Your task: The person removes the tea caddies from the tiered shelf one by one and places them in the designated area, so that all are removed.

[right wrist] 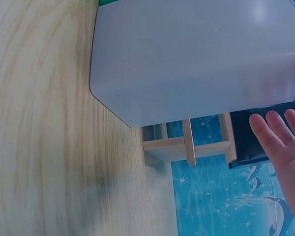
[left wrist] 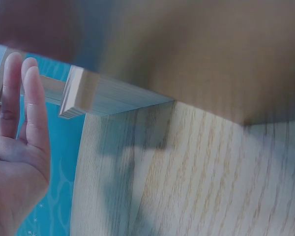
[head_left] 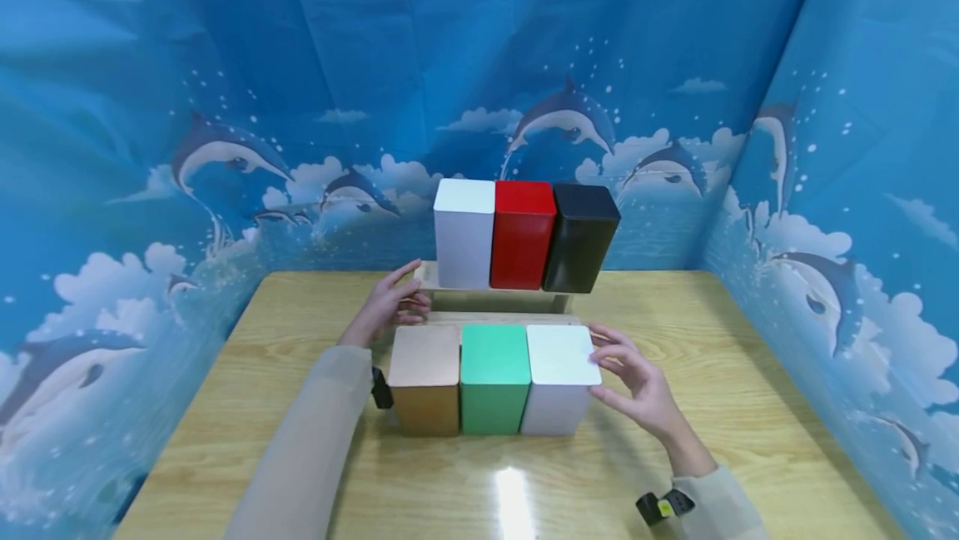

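A wooden two-step rack stands on the table. On its upper step, side by side, are a white box, a red box and a black box. In front are a brown box, a green box and a second white box. My left hand is at the left end of the upper step, fingers extended beside the wood. At the right side of the front white box, my right hand has its fingertips at the top edge, fingers spread and loosely bent.
The wood-grain table extends on both sides of the boxes, with a bright reflection near its front. Behind it and along the sides hangs a blue curtain printed with dolphins. Dark bands with small devices are on the wrists.
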`<state>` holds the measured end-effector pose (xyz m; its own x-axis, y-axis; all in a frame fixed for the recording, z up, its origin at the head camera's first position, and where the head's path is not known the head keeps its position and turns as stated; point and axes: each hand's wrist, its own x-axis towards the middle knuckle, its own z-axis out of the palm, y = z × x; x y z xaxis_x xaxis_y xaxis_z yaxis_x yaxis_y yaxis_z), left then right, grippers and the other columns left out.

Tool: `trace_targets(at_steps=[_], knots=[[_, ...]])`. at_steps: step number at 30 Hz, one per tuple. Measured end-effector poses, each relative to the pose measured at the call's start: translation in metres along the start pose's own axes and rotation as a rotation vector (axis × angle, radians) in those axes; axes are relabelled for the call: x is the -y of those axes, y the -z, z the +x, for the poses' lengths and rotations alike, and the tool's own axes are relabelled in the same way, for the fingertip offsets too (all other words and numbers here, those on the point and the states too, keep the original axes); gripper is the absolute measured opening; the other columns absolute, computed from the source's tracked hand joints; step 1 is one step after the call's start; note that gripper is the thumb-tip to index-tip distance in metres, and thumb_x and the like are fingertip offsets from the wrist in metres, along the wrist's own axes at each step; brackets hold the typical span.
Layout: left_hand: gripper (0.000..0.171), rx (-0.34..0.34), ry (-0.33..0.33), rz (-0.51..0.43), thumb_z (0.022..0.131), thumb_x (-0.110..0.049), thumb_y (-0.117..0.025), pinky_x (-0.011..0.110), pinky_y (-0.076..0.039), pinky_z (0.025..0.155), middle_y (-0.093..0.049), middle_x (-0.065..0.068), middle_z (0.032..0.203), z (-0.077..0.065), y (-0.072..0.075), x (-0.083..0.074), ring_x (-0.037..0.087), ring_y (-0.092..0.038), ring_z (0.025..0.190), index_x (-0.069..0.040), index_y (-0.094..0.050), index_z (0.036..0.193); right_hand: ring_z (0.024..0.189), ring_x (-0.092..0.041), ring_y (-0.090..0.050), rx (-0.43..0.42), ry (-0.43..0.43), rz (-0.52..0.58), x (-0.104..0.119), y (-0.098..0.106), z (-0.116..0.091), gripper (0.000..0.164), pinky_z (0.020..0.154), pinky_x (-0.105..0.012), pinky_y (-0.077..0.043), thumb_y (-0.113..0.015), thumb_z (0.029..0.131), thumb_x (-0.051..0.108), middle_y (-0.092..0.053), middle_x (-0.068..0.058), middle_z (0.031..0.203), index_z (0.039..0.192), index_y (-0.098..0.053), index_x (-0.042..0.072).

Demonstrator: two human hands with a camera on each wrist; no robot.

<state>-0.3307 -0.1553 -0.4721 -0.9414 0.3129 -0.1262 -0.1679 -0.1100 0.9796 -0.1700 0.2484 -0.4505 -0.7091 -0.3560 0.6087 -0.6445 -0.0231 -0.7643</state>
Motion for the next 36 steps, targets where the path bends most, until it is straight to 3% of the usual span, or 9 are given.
trace_targets(at_steps=[7, 14, 24, 36], knots=[[0.054, -0.001, 0.001, 0.002, 0.098, -0.028, -0.049, 0.042, -0.055, 0.069, -0.066, 0.01, 0.087, 0.001, -0.001, -0.001, 0.021, -0.066, 0.076, -0.027, -0.027, 0.148, 0.121, -0.034, -0.045, -0.043, -0.011, 0.027, 0.001, 0.005, -0.001, 0.035, 0.092, -0.036, -0.046, -0.06, 0.073, -0.026, -0.031, -0.039, 0.133, 0.106, -0.05, -0.019], [0.054, -0.015, 0.02, 0.003, 0.097, -0.029, -0.051, 0.043, -0.055, 0.071, -0.066, 0.01, 0.088, 0.003, -0.003, -0.003, 0.022, -0.066, 0.078, -0.029, -0.029, 0.147, 0.116, -0.036, -0.049, -0.089, 0.039, 0.061, -0.002, 0.012, 0.0, 0.028, 0.089, -0.035, -0.048, -0.054, 0.077, -0.025, -0.034, -0.043, 0.126, 0.104, -0.048, -0.024], [0.052, -0.04, 0.072, 0.027, 0.098, -0.025, -0.05, 0.046, -0.054, 0.074, -0.063, 0.023, 0.1, 0.005, -0.002, -0.007, 0.025, -0.066, 0.08, -0.029, -0.032, 0.145, 0.114, -0.03, -0.052, -0.18, -0.137, 0.018, -0.001, 0.014, 0.001, 0.025, 0.088, -0.034, -0.049, -0.054, 0.087, -0.012, -0.039, -0.036, 0.129, 0.109, -0.049, -0.021], [0.048, -0.066, 0.133, 0.136, 0.098, -0.024, -0.047, 0.046, -0.054, 0.074, -0.066, 0.02, 0.093, 0.008, -0.004, -0.019, 0.028, -0.066, 0.081, -0.031, -0.035, 0.144, 0.11, -0.022, -0.055, -0.205, -0.145, 0.013, -0.006, 0.017, 0.0, 0.021, 0.085, -0.032, -0.05, -0.05, 0.091, -0.009, -0.043, -0.034, 0.125, 0.109, -0.048, -0.02]])
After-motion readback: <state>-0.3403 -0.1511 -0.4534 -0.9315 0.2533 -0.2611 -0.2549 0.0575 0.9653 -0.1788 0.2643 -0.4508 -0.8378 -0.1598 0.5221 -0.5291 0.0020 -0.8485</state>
